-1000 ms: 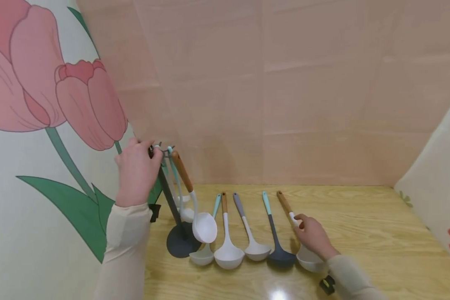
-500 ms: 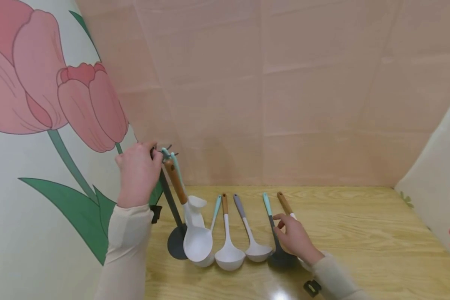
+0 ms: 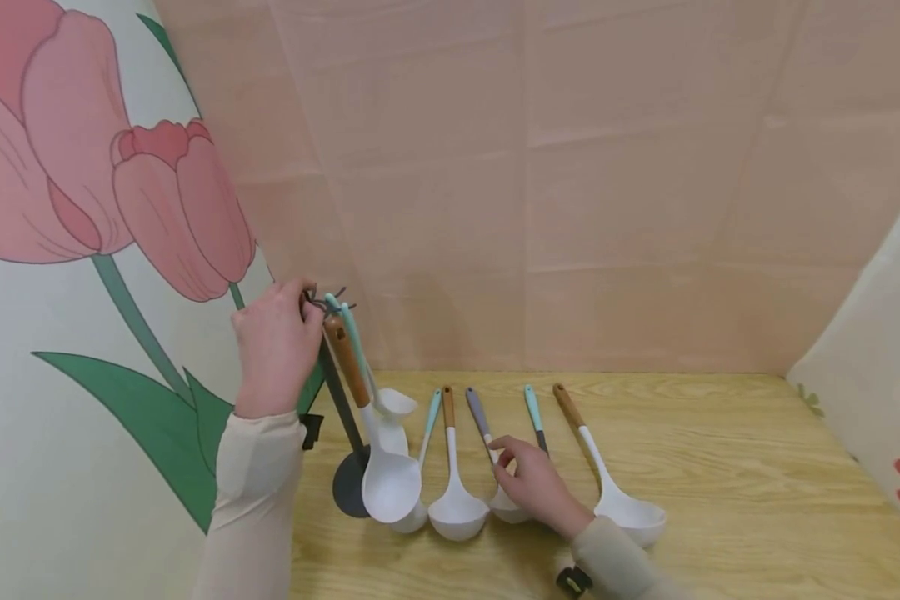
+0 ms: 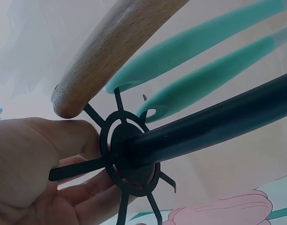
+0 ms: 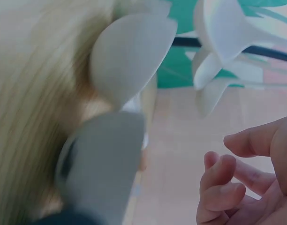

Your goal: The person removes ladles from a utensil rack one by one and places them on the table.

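My left hand [image 3: 279, 354] grips the hooked top of a dark utensil stand [image 3: 337, 400]; in the left wrist view, thumb and fingers hold its spoked ring [image 4: 106, 140]. From the hooks hang a wooden-handled white ladle [image 3: 392, 490] and two teal-handled utensils [image 4: 200, 56]. My right hand [image 3: 536, 483] is above the grey-handled ladle [image 3: 478, 408], fingers loosely bent and holding nothing. It hides much of that ladle's bowl and the dark ladle with a teal handle [image 3: 532, 404]. In the right wrist view the fingers [image 5: 223, 194] are apart from the ladles.
Also lying in the row on the wood-grain table [image 3: 735, 467] are a teal-handled white ladle [image 3: 411, 518], a wooden-handled one [image 3: 457, 518] and another wooden-handled one [image 3: 630, 512] at the right. A pink backdrop [image 3: 607, 208] stands behind; a tulip-printed wall [image 3: 120, 467] borders the left.
My right hand has moved left from the rightmost ladle, across the dark one, to the grey-handled one. The hanging ladles have shifted round the stand, the wooden-handled one toward me. My left hand stays put.
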The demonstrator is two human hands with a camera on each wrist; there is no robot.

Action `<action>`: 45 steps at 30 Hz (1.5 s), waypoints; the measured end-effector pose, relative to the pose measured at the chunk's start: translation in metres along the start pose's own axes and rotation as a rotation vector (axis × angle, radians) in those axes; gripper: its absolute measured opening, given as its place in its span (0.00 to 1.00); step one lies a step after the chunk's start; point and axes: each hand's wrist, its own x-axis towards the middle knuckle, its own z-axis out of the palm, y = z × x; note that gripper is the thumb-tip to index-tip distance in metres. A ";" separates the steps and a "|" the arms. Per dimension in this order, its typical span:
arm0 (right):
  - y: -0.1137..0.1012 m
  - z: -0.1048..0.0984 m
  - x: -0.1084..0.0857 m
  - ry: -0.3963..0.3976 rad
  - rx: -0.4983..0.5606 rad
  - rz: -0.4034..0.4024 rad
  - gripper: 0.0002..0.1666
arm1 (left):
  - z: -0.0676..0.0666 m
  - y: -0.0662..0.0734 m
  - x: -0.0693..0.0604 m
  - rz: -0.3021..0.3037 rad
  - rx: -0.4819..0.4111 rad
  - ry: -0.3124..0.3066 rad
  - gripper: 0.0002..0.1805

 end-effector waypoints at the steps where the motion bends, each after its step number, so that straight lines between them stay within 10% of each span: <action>1: -0.004 0.003 0.002 -0.010 0.010 -0.009 0.15 | 0.000 0.000 0.000 0.000 0.005 0.006 0.12; 29: -0.111 0.065 0.042 -0.272 0.524 -0.015 0.21 | -0.003 0.001 -0.002 -0.051 -0.025 0.019 0.18; 45: -0.122 0.081 0.040 -0.262 0.467 -0.131 0.14 | 0.000 -0.001 -0.004 -0.031 -0.049 0.072 0.20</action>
